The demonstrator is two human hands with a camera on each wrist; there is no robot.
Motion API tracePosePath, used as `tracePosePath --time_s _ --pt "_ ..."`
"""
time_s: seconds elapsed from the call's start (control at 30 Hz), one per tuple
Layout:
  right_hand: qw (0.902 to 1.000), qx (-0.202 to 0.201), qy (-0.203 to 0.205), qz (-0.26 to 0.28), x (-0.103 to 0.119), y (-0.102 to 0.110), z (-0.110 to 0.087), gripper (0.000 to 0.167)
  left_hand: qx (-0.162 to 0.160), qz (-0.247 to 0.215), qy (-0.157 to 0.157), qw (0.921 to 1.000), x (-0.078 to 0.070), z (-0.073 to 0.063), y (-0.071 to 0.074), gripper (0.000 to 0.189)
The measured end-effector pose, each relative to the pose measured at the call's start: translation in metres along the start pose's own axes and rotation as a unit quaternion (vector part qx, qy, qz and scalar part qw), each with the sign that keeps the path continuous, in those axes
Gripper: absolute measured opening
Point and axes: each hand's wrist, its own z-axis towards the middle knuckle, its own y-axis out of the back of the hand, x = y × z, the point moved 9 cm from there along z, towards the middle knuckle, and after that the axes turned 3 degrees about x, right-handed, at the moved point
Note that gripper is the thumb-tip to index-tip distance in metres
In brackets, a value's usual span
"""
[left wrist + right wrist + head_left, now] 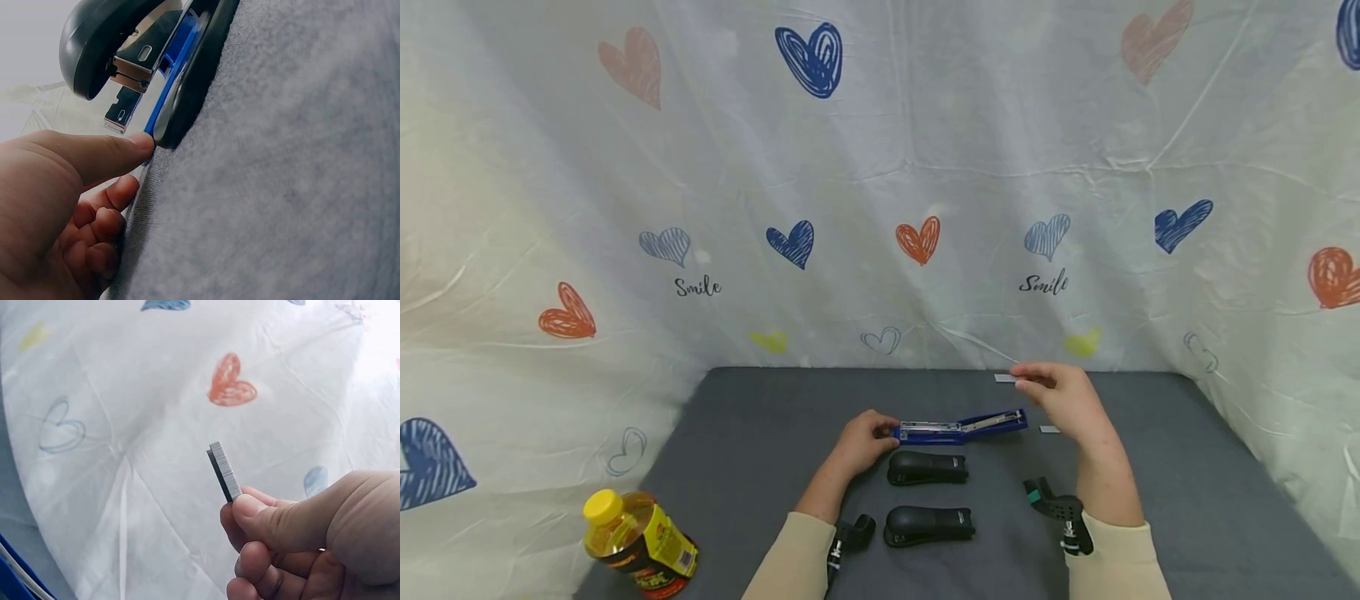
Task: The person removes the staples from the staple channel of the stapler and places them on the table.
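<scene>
Lying opened out on the table is a blue stapler [928, 432], its top swung back to the right and its metal staple channel showing. My left hand [865, 442] grips its left end, the thumb [134, 147] at the tip of the blue base. Between thumb and fingertips my right hand [1063, 402] pinches a short silver strip of staples [226, 472], raised above the table's far side. A second staple strip [1049, 429] lies on the table near the right end of the blue stapler.
Two black staplers, one [927, 468] just in front of the blue one and another [928, 526] closer to me, lie on the grey table [760, 467]. A yellow-capped bottle [643, 546] stands at the near left. A heart-patterned curtain [850, 167] hangs behind.
</scene>
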Motion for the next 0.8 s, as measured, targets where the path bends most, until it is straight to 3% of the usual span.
tracePosePath --time_s 0.33,0.6,0.8 --pt "0.9996 -0.015 -0.023 0.004 -0.020 0.019 0.000 0.030 -0.004 0.000 -0.001 1.0000 0.002 0.001 0.001 0.025" --pt "0.9949 -0.028 -0.083 0.050 -0.054 0.030 -0.004 0.038 -0.001 0.003 -0.002 1.0000 0.002 0.000 0.000 0.026" --pt "0.9920 -0.042 -0.103 0.058 -0.075 0.037 -0.005 0.040 0.002 0.001 0.003 1.0000 0.003 0.001 -0.001 0.026"
